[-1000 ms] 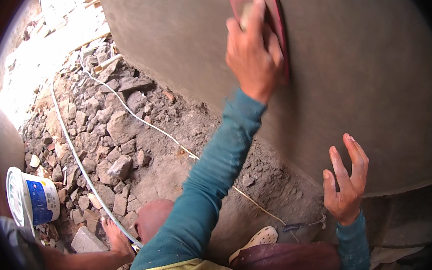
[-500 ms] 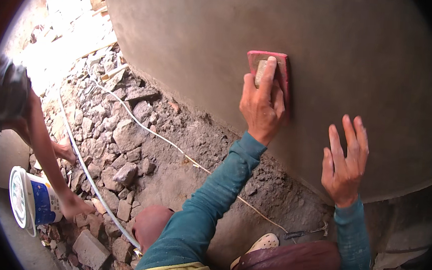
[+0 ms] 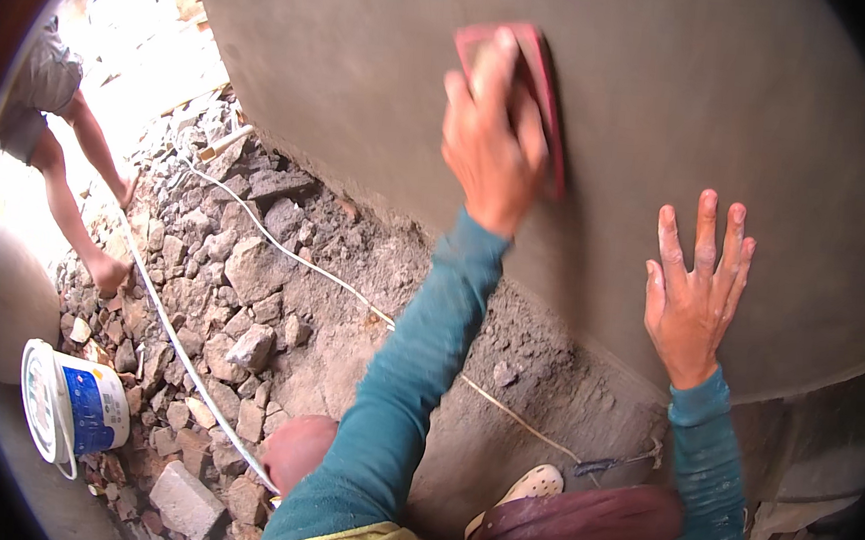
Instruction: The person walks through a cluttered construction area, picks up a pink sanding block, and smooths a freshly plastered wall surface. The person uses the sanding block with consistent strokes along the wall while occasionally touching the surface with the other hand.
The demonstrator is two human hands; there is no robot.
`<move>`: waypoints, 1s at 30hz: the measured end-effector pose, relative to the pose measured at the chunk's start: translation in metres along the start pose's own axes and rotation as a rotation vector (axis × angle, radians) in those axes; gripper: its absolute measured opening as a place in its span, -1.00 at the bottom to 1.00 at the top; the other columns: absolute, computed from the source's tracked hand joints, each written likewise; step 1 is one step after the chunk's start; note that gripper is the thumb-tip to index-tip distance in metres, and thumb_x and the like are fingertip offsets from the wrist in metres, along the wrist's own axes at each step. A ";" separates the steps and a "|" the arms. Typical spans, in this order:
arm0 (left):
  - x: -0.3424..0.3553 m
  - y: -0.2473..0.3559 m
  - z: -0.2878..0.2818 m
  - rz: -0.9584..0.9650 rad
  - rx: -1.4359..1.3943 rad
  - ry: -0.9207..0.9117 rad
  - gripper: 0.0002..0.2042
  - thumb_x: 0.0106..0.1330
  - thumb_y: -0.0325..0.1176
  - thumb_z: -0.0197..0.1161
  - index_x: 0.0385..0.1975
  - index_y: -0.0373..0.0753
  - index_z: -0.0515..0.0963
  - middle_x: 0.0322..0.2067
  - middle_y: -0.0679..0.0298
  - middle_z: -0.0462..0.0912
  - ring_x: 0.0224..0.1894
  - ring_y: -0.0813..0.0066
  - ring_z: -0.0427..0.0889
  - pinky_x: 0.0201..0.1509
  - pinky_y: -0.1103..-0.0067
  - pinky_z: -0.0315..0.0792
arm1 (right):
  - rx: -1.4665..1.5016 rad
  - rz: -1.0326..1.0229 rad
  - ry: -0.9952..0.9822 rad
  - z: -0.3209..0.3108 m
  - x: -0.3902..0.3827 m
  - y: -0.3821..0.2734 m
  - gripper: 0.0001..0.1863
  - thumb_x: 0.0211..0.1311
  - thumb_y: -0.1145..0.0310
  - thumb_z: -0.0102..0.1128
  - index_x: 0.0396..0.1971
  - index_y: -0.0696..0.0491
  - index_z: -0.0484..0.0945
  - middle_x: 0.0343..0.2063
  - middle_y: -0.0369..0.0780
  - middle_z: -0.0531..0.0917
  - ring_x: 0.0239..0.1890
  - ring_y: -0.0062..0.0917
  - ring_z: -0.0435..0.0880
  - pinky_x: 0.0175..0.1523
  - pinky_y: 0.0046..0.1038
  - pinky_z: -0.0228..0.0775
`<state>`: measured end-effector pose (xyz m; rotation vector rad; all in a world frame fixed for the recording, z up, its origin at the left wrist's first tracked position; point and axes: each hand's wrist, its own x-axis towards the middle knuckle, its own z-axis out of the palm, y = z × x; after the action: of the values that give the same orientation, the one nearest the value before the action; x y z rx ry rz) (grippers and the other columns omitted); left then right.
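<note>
My left hand (image 3: 491, 144) is wrapped round the handle of a plastering float (image 3: 552, 108) with a red rim. The float lies against the grey plastered wall (image 3: 385, 86), toward its upper middle, and is slightly blurred by motion. Lower and to the right, my right hand (image 3: 697, 294) holds nothing. Its fingers are spread and straight over the smooth plaster, pale residue on their tips; whether the palm presses on the wall is hard to tell.
Broken stones and rubble (image 3: 252, 267) cover the ground at left, crossed by a white hose (image 3: 173, 322) and a thin cable (image 3: 322, 272). A white-and-blue bucket (image 3: 92, 407) stands lower left. Another person's bare legs (image 3: 82, 195) are at far left. A pale clog (image 3: 536, 483) shows below.
My left hand has slid the float up and slightly left along the wall. My right hand has risen a little, its fingers spreading wider. The other person has stepped away from the bucket.
</note>
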<state>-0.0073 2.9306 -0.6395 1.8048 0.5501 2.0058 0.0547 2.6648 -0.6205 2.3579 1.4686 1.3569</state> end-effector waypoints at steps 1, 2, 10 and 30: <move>0.016 0.001 -0.002 -0.019 -0.001 -0.016 -0.46 0.35 -0.52 0.21 0.38 -0.09 0.57 -0.19 0.02 0.64 -0.24 -0.04 0.61 -0.20 0.18 0.54 | 0.008 0.006 -0.021 -0.002 -0.003 -0.001 -0.21 0.24 0.31 0.48 0.51 -0.22 0.46 0.67 -0.17 0.15 0.70 -0.01 0.01 0.65 0.20 0.03; 0.026 0.003 -0.004 -0.033 -0.004 -0.021 -0.47 0.37 -0.50 0.21 0.38 -0.11 0.56 -0.17 0.01 0.65 -0.23 -0.04 0.60 -0.19 0.16 0.53 | 0.018 0.011 -0.041 -0.005 -0.005 -0.003 -0.21 0.24 0.32 0.47 0.51 -0.21 0.47 0.67 -0.17 0.15 0.70 -0.01 0.01 0.65 0.20 0.02; -0.047 0.021 0.004 -0.028 -0.035 -0.050 -0.39 0.29 -0.49 0.30 0.41 0.03 0.59 -0.24 0.07 0.51 -0.28 0.03 0.62 -0.24 0.27 0.54 | 0.047 0.015 -0.061 -0.018 0.004 -0.004 -0.25 0.27 0.35 0.42 0.51 -0.13 0.47 0.65 -0.12 0.19 0.70 -0.01 0.01 0.67 0.22 -0.08; -0.094 0.069 0.005 -0.107 -0.076 -0.145 -0.37 0.27 -0.51 0.32 0.41 -0.01 0.58 -0.17 0.02 0.53 -0.21 0.03 0.63 -0.18 0.30 0.55 | 0.242 0.051 0.138 -0.063 0.000 0.012 -0.44 0.38 0.34 0.23 0.38 0.08 0.58 0.52 0.09 0.39 0.61 0.10 0.24 0.59 0.25 0.06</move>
<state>0.0049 2.8222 -0.6819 1.8173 0.5085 1.7852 0.0192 2.6339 -0.5766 2.5038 1.7102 1.4565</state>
